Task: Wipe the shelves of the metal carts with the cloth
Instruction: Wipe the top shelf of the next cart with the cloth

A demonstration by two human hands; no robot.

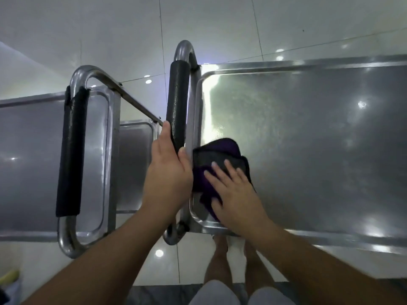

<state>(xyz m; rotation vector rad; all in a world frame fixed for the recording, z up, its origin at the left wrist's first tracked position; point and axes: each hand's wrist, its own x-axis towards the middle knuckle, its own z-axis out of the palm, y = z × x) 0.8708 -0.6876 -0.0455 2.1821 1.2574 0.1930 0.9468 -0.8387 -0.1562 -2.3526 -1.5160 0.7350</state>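
While the right hand lies flat with its fingers spread and straight on the cloth, the left hand is curled round the near part of the black-padded handle of the right cart, thumb on one side and fingers on the other; the cloth, dark purple with a grey-black panel, is bunched on the top shelf of that cart, at its near left corner, just beside the raised rim and the handle; the shelf is bare steel with a bright glare patch far of the cloth and small lamp reflections further right; the handle's bare steel tube loops past the padding at both ends and stands between the two carts, close against the shelf's left edge; a second cart stands to the left, its own padded handle running parallel and apart from the first, with a slim steel rod crossing from its far bend toward the left hand's fingertips; a lower shelf shows in the gap between the handles; the floor is glossy pale tile; the person's bare legs show below the shelf's near edge.
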